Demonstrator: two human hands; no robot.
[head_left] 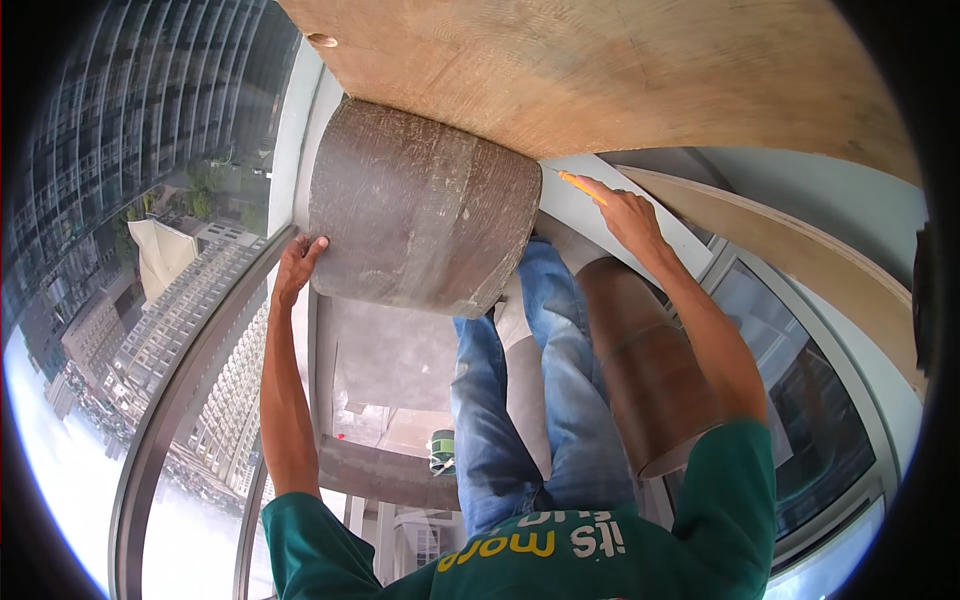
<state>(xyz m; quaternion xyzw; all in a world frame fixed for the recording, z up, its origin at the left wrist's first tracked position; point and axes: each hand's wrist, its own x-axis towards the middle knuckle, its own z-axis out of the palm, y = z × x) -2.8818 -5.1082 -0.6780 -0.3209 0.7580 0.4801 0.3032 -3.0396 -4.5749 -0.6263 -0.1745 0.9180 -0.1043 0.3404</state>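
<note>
A curved brown sheet (410, 205) with a worn, streaked surface bows out in front of me, its far edge meeting the underside of a wooden board (620, 80). My left hand (298, 264) grips the sheet's left edge, thumb on top and fingers out of sight behind. At the far right corner of the sheet, my right hand (622, 212) is closed around a slim orange-handled tool (582, 187). The tool's thin tip points left toward that corner; whether it touches cannot be made out.
A rolled brown sheet (640, 365) lies right of my legs. Tall glass with a metal rail (190, 385) runs along the left, high above buildings. A curved plywood edge (800, 245) and a framed window (790, 350) stand at right. A green-and-white object (441, 452) rests near my legs.
</note>
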